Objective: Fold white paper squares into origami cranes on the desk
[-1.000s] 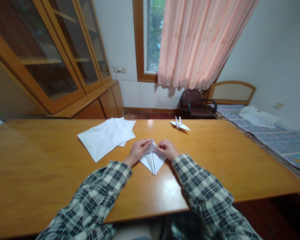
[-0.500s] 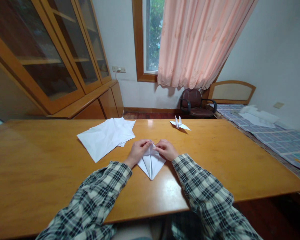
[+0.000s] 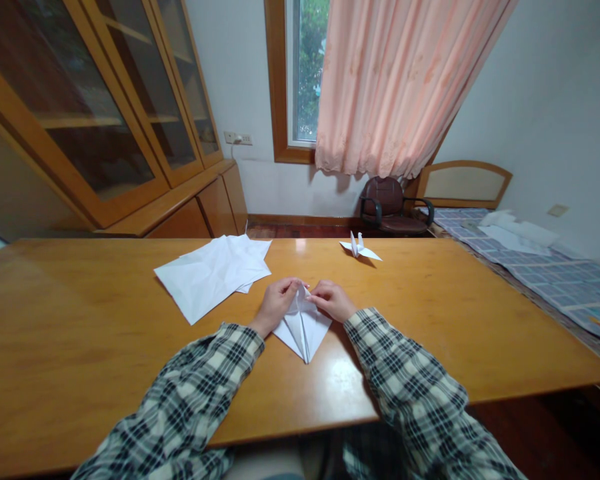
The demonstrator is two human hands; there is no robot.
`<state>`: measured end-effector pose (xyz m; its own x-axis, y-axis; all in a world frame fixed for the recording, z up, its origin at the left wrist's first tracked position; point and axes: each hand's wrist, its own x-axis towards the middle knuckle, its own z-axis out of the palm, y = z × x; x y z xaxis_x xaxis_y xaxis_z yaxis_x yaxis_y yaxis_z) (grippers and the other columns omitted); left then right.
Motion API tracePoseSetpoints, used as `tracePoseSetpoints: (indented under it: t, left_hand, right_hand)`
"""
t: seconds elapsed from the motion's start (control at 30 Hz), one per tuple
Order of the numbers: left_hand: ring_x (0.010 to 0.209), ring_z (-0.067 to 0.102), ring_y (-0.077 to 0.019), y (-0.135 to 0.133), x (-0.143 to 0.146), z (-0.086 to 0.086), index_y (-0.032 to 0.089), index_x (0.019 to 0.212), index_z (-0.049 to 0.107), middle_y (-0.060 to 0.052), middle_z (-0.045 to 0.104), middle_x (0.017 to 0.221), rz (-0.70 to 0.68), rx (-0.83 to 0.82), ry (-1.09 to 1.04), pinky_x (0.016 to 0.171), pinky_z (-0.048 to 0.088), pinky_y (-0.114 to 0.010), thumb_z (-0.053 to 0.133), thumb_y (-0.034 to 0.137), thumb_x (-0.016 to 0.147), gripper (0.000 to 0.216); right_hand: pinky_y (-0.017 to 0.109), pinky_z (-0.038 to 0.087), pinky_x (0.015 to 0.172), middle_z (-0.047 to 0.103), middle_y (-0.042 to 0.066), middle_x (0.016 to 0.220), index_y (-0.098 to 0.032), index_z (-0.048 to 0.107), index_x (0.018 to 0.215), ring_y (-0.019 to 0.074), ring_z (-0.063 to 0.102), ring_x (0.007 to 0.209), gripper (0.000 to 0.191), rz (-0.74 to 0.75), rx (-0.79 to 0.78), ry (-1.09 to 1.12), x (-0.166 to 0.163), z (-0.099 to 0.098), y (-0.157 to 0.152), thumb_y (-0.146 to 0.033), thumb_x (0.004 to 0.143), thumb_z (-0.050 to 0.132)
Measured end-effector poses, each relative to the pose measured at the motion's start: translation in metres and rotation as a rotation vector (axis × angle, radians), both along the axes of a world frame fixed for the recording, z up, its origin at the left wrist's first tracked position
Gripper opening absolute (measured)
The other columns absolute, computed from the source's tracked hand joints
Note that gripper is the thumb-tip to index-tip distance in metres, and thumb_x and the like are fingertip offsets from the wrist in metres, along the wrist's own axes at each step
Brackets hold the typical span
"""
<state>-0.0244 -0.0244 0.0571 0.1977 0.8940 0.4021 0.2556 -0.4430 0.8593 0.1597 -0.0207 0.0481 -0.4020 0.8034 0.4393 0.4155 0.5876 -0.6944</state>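
A folded sheet of white paper (image 3: 304, 328), shaped like a kite with a split down its middle, lies on the wooden table with one point toward me. My left hand (image 3: 278, 301) pinches its far tip from the left, thumb and fingers closed. From the right, my right hand (image 3: 333, 299) grips the upper right edge close to that tip, its fingertips bent together. The far tip is partly hidden behind my fingers. Beyond my right hand stands a folded white paper crane (image 3: 359, 249) with its wings spread.
Several creased white sheets (image 3: 210, 273) lie overlapping at the left, beyond my left hand. The table (image 3: 100, 360) has its near edge in front of my body. Past its far side are a dark red armchair (image 3: 387, 207), a bed (image 3: 535, 260) and a glass-door cabinet (image 3: 145, 167).
The near point of the folded paper has swung slightly to the right and toward me. Both hands keep nearly the same place at the far tip.
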Motion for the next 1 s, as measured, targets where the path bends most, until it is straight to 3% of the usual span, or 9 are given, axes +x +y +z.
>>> tracePoseSetpoints:
  t: [0.4, 1.0]
  left_hand:
    - [0.077, 0.064, -0.0180, -0.003, 0.005, 0.002, 0.015, 0.078, 0.067, -0.006, 0.072, 0.081, 0.054, 0.025, -0.024, 0.070, 0.049, -0.026, 0.050, 0.049, 0.086, 0.039]
    - [0.074, 0.062, -0.0174, -0.006, 0.010, 0.002, 0.017, 0.079, 0.065, -0.004, 0.068, 0.077, 0.135, 0.044, 0.007, 0.069, 0.047, -0.026, 0.043, 0.050, 0.089, 0.041]
  right_hand:
    - [0.029, 0.044, 0.069, 0.059, 0.005, 0.072, -0.017, 0.069, 0.075, 0.0153, 0.055, 0.072, 0.035, 0.007, -0.013, 0.121, -0.005, 0.002, -0.004, -0.047, 0.086, 0.055]
    - [0.028, 0.041, 0.065, 0.057, 0.003, 0.066, -0.018, 0.067, 0.070, 0.0143, 0.052, 0.067, 0.031, -0.160, 0.074, 0.093, -0.015, 0.005, -0.011, -0.043, 0.085, 0.057]
